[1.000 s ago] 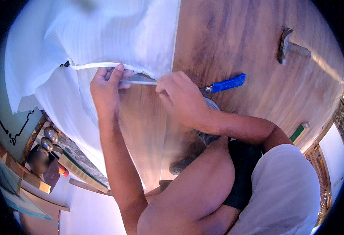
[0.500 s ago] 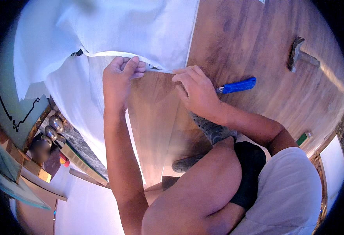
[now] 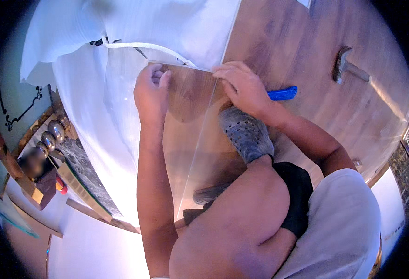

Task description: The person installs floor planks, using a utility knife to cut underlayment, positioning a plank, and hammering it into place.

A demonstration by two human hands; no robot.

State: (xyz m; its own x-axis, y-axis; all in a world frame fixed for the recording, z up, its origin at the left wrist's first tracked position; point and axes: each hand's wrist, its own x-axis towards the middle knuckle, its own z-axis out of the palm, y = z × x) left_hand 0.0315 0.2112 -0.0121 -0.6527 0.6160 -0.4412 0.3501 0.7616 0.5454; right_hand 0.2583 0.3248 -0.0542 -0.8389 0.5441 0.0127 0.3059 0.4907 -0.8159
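A wood-look floor plank [image 3: 185, 100] lies in front of me, its far end over white sheeting [image 3: 176, 23]. My left hand [image 3: 151, 95] is closed at the plank's far left corner, fingers curled by the edge and thumb over the face. At the far right corner, beside the bright seam, my right hand [image 3: 244, 88] touches the wood with fingers extended and thumb apart. What lies under its fingertips is hidden. Just right of that hand is a blue-handled utility knife [image 3: 283, 93], its front end covered by the hand.
A hammer [image 3: 348, 67] lies on the laid wood flooring [image 3: 307, 46] at the far right. My shoe [image 3: 246, 135], grey with holes, stands close below my right hand. Shiny metal balls [image 3: 55, 130] and a dark marbled surface [image 3: 85, 172] are at the left. Black strips show beneath the sheeting's raised white edge [image 3: 144, 45].
The plank's far end is now uncovered, with the white sheeting's edge farther off. My left hand has shifted from that edge to the plank's corner. My right hand stays near the seam.
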